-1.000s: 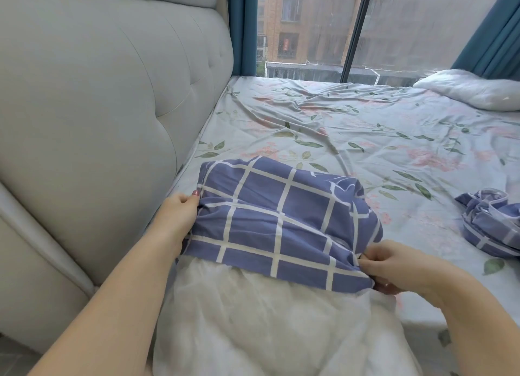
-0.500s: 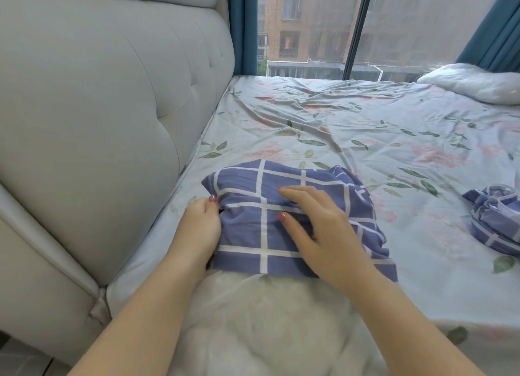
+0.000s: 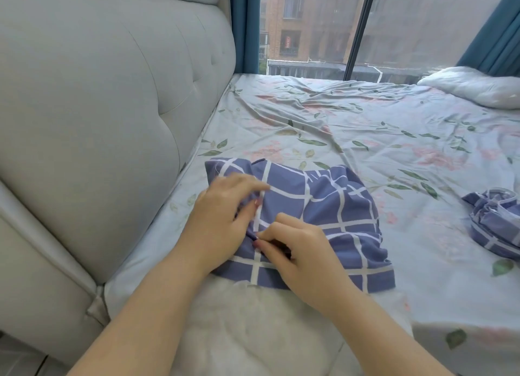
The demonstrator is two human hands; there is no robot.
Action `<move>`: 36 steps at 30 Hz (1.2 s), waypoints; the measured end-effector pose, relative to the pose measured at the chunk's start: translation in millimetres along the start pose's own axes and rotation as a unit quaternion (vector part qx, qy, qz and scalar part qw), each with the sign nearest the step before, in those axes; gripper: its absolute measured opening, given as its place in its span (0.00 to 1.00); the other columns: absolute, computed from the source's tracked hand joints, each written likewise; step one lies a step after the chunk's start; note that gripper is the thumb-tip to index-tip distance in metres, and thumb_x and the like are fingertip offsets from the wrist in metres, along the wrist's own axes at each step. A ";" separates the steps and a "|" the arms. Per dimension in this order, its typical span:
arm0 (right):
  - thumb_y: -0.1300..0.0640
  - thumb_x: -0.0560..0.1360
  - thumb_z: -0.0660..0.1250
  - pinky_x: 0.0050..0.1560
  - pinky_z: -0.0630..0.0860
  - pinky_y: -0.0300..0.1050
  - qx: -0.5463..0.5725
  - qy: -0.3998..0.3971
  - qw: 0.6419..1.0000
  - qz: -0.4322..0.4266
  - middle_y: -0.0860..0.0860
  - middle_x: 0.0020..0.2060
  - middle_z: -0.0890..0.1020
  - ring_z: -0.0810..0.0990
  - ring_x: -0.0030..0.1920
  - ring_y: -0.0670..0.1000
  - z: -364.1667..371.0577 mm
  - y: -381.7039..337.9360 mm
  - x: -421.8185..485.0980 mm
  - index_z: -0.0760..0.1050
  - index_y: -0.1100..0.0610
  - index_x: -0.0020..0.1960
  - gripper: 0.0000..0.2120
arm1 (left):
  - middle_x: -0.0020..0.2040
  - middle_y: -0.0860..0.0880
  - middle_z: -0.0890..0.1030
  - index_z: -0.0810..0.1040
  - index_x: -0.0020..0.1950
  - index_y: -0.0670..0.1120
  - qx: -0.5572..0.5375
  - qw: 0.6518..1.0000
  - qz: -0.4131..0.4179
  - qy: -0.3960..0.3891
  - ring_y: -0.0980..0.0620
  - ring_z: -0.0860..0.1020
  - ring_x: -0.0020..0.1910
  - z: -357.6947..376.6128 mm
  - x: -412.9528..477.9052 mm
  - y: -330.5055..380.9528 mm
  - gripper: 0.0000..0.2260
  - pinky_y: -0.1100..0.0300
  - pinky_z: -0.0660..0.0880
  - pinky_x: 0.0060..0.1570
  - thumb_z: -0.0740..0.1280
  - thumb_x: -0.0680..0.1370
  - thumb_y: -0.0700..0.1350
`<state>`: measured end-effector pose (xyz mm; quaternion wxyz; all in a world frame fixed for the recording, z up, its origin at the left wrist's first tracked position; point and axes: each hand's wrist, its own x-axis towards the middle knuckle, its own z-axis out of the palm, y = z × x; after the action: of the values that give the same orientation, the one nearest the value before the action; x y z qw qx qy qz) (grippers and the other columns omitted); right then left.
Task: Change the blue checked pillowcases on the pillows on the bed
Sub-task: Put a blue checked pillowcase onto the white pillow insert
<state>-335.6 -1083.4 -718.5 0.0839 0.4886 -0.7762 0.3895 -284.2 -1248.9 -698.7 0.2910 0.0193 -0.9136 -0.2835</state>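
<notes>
A blue checked pillowcase covers the far end of a white pillow that lies on the bed near me. The pillow's near half is bare. My left hand lies on the case's left part, fingers curled and pinching the fabric. My right hand sits just beside it, with fingertips pinching a fold of the same fabric near the case's middle. A second blue checked pillowcase lies crumpled at the right edge. Another bare white pillow rests at the far right.
The bed has a floral sheet with wrinkles. A padded grey headboard rises along the left. A large window with teal curtains stands behind the bed.
My left hand moved from the case's left edge onto its top. My right hand slid back toward me and now pinches a fold. The case has shifted slightly on the pillow.
</notes>
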 end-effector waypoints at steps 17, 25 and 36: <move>0.50 0.77 0.66 0.47 0.73 0.53 -0.148 0.009 0.975 0.168 0.46 0.39 0.74 0.71 0.44 0.53 -49.0 53.3 -15.1 0.72 0.53 0.39 0.10 | 0.42 0.59 0.81 0.82 0.42 0.55 -0.020 0.988 -0.133 -0.072 0.69 0.75 0.43 -17.6 -4.4 -27.4 0.10 0.77 0.66 0.43 0.70 0.78 0.40; 0.47 0.81 0.58 0.39 0.73 0.52 -0.112 -0.003 0.966 0.234 0.48 0.30 0.76 0.75 0.36 0.53 -50.5 43.8 -11.0 0.66 0.55 0.39 0.15 | 0.33 0.56 0.77 0.76 0.39 0.57 0.033 0.985 -0.152 -0.079 0.56 0.74 0.39 -17.1 -1.4 -12.8 0.11 0.59 0.67 0.40 0.64 0.81 0.46; 0.51 0.75 0.70 0.45 0.69 0.47 -0.154 0.067 0.933 0.317 0.51 0.47 0.76 0.74 0.48 0.55 -53.9 62.5 -12.7 0.72 0.54 0.57 0.14 | 0.33 0.54 0.77 0.72 0.62 0.64 0.021 0.975 -0.194 -0.103 0.57 0.75 0.38 -17.2 -2.3 -20.7 0.13 0.61 0.68 0.38 0.64 0.81 0.48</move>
<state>-394.1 -1023.8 -720.8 0.0820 0.1707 -0.9338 0.3034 -275.6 -1274.5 -699.3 0.1344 0.1733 -0.9231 -0.3158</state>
